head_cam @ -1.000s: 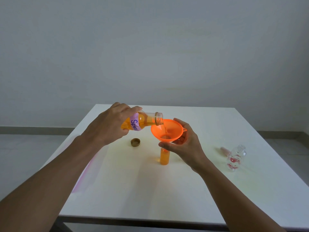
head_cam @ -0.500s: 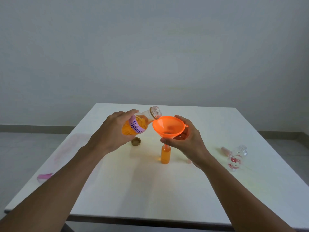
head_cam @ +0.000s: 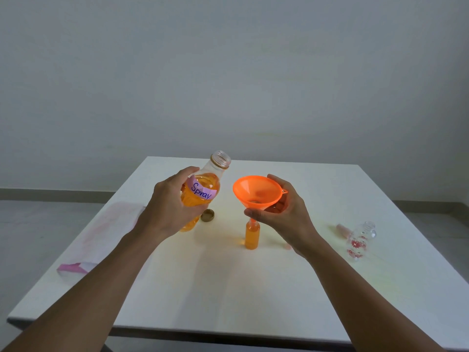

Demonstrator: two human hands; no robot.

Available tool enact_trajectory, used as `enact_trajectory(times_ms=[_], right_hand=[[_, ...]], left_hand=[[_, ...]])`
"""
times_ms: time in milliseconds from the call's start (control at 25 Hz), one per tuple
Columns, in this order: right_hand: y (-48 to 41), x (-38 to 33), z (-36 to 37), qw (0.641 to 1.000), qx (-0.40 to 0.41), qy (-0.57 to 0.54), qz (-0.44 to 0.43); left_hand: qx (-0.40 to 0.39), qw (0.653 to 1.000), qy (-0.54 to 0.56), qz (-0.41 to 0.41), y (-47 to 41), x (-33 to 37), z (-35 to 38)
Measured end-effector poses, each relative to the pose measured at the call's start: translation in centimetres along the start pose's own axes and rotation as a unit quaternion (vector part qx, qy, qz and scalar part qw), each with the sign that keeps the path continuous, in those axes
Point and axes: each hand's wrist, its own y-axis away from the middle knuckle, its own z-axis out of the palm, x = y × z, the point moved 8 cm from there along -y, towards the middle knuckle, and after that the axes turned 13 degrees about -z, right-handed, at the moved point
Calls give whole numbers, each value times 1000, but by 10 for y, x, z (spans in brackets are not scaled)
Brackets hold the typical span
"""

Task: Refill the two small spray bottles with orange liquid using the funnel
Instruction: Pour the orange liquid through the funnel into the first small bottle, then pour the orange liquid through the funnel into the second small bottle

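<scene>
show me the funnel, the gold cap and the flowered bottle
funnel (head_cam: 256,193), head view, inside wall of its cone
gold cap (head_cam: 207,215), head view, its middle
flowered bottle (head_cam: 359,243), head view, its clear printed body

Our left hand (head_cam: 172,207) holds the Spray-labelled bottle (head_cam: 200,196), its cap (head_cam: 207,215) on the table (head_cam: 228,288) just right of that hand. In our right hand (head_cam: 286,217), the funnel (head_cam: 257,193) sits atop a small spray bottle (head_cam: 252,236) below; a second spray bottle (head_cam: 359,241) stands well right.
</scene>
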Motion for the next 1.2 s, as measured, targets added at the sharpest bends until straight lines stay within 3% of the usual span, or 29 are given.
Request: enact_trajectory(times_ms=[280, 600, 960, 1200], right_hand=[[-1, -4, 0, 1000, 1, 4, -13], [-3, -28, -20, 999, 37, -29, -20], [5, -57, -188, 983, 168, -56, -38], [41, -31, -249, 983, 179, -36, -6]], left_hand=[[6, 999, 9, -31, 3, -13, -2], [12, 1000, 21, -4, 8, 8, -9], [-19, 996, 32, 78, 19, 123, 19], [-62, 992, 26, 109, 38, 191, 60]])
